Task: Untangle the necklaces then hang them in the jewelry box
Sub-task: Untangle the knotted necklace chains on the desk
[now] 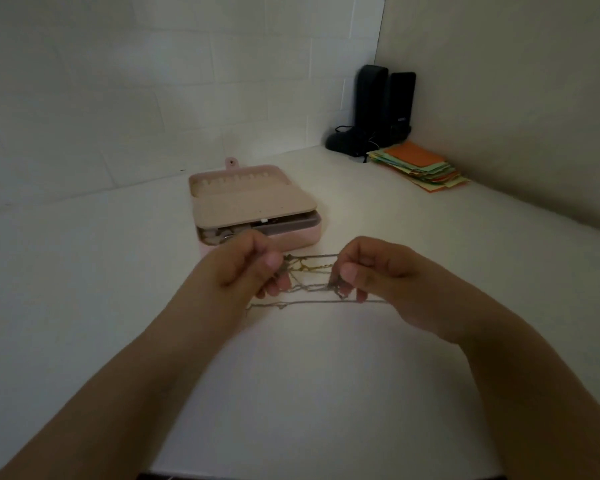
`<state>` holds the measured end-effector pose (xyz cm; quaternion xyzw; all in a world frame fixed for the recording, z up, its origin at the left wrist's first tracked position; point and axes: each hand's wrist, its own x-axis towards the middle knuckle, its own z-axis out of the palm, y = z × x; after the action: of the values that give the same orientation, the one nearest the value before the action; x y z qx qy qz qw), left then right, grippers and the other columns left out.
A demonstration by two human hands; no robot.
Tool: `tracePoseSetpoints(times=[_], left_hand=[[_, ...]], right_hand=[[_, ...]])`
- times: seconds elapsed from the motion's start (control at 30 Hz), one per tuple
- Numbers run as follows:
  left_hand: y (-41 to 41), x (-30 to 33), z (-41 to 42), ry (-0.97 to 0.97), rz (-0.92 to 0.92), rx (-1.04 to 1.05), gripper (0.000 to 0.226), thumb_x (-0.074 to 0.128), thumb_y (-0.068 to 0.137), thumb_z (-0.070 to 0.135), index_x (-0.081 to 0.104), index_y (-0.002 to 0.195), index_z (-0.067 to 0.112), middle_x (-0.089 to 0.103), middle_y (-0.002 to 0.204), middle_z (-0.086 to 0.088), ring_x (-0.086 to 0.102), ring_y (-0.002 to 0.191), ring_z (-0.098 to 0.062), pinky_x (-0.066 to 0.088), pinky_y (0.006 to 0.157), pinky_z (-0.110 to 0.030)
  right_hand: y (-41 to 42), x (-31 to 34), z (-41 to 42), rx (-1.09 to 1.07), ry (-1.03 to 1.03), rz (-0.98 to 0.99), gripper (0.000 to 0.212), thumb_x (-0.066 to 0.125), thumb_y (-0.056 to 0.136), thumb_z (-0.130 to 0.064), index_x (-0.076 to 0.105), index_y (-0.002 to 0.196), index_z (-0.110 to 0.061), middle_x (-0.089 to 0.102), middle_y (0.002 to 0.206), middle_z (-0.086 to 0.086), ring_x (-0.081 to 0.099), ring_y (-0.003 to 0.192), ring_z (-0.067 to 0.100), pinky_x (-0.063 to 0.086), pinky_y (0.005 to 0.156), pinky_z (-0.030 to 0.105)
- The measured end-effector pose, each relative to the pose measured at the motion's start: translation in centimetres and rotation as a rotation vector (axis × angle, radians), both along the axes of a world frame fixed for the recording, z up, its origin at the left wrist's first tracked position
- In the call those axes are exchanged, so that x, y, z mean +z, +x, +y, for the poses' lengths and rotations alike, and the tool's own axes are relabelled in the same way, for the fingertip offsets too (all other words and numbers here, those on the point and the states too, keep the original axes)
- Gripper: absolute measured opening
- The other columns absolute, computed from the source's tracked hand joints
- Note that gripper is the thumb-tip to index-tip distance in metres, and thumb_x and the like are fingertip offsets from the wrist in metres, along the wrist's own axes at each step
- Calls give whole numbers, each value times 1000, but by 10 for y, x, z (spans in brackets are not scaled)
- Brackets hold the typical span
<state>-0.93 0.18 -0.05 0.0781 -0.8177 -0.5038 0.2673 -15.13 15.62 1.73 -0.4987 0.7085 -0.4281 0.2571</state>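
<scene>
Both hands are raised just above the white tabletop point(326, 393), in front of the jewelry box. The left hand point(246, 268) has its thumb and fingers curled and pinching one end of the tangled necklaces point(309, 278). The right hand point(371, 271) pinches the opposite end in the same manner. The chains are stretched between the 2 hands.

The tangle consists of several thin strands. An upper strand runs almost straight from one thumb to the other. Below it, a yellowish-gold length crosses grey strands in a knot near the middle. A lower grey strand spans beneath both hands and hangs close to the tabletop; whether it touches the surface cannot be determined. The number of separate necklaces cannot be determined.

The pink jewelry box point(257, 206) sits on the tabletop just behind the left hand, partly hidden by its knuckles. Its lid is open and folded back, with a row of pale hooks along the far edge of the lid interior and a snap tab at the rear. Small items are visible in the base compartments, too blurred to identify.

In the far right corner, 2 black speakers point(381, 105) stand against the wall. A stack of coloured paper point(420, 166), orange on top, lies just beside them.
</scene>
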Motion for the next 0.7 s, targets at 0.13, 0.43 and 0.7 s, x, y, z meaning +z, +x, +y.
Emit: tracePoseSetpoints(times=[0.13, 0.43, 0.7], left_hand=[[0, 6, -3, 211, 68, 82, 19, 44, 91, 19, 54, 76, 10, 69, 68, 9, 61, 66, -4, 50, 63, -15], [0, 16, -8, 886, 138, -8, 26, 37, 92, 14, 48, 68, 14, 56, 54, 2, 55, 48, -9, 52, 49, -18], [6, 17, -25, 1328, 319, -102, 17, 47, 70, 17, 48, 53, 16, 46, 51, 9, 43, 38, 0, 38, 40, -9]], right_hand=[[7, 1, 0, 165, 6, -209, 10, 46, 90, -15, 54, 84, -12, 67, 78, -3, 62, 73, 9, 48, 68, 22], [12, 0, 0, 223, 216, -154, 18, 68, 80, -9, 59, 89, -21, 65, 70, -2, 58, 59, 12, 48, 56, 20], [9, 4, 4, 134, 227, -132, 12, 57, 89, -11, 65, 93, -19, 68, 67, 0, 61, 54, 12, 42, 41, 18]])
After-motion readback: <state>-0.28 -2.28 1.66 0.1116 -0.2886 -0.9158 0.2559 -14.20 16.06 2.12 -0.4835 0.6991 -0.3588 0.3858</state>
